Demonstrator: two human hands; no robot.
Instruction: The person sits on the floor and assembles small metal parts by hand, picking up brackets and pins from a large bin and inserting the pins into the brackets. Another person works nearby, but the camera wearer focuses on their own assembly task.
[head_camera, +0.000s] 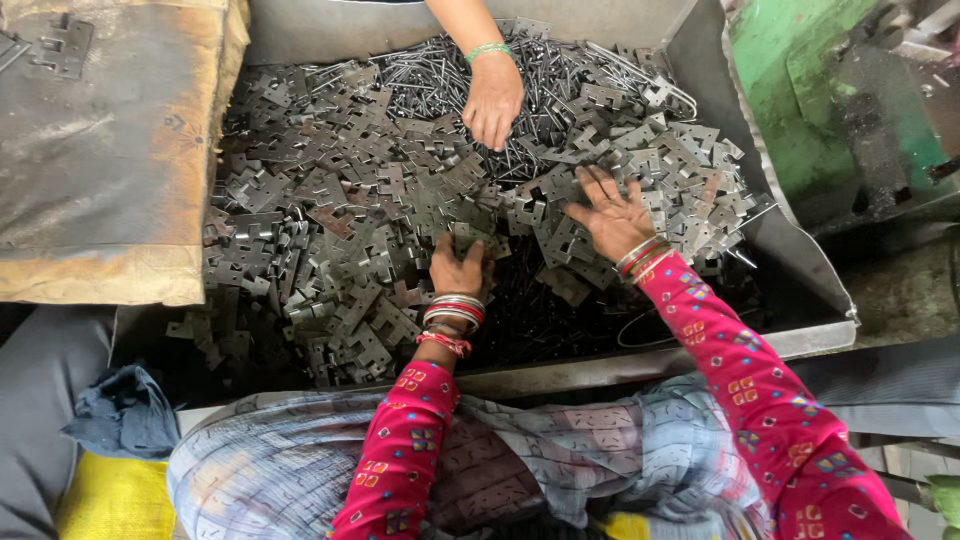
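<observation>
Left hand (458, 268), bangled, centre of view: fingers curled shut around one flat stamped metal plate (470, 238) from the heap of plates (330, 230) filling the metal tray (780, 240). Right hand (612, 215), at 2 o'clock from the left: fingers spread wide, palm down on the plates, gripping nothing. Co-worker's hand (493, 98), at 12 o'clock, fingertips down among thin metal rods (440, 80). Blue cloth (125, 410) at 8 o'clock.

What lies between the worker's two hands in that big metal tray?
In the head view, flat grey hinge plates fill the stretch between the left hand and the right hand. They lie heaped and overlapping in the tray, with thin pins beneath.
</observation>
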